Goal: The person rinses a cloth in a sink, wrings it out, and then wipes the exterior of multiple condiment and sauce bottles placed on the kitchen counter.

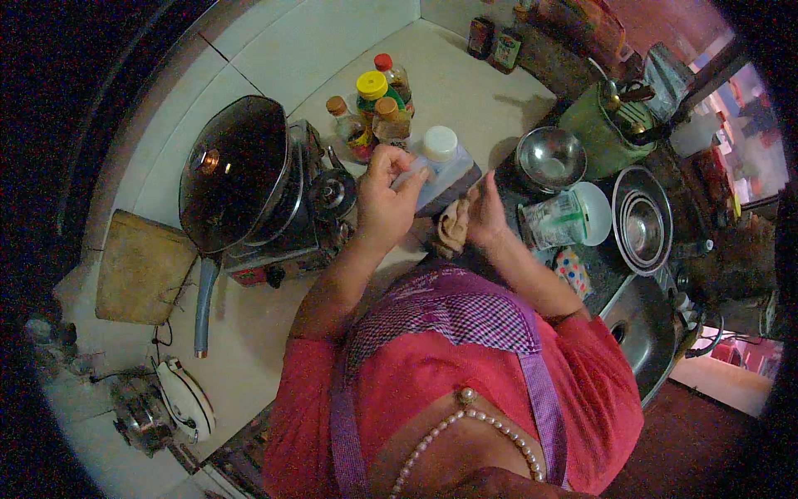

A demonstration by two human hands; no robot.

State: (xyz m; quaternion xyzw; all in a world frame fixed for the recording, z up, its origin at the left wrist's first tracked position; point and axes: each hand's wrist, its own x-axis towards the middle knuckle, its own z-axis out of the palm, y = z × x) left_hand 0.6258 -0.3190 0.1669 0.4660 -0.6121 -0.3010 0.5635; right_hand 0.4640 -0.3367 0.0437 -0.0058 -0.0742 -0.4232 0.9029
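Observation:
In my left hand (391, 196) is a translucent plastic jug (450, 171) with a white screw cap. My fingers and thumb grip it near its handle and shoulder, and dark contents show low inside. My right hand (489, 215) is close to the jug's lower right side, with a crumpled tan cloth (454, 232) held against the palm. Whether the cloth touches the jug is hard to tell. Just beyond my left hand stand several sauce bottles (372, 100) with red, yellow and brown caps.
To the left, a deep wok (234, 168) tilts over a gas stove (301, 206), its grey handle pointing toward me. A cutting board (143, 268) leans by the wall. On the right are a steel bowl (551, 159), a white tub (564, 215), nested basins (642, 221) and a sink (642, 324).

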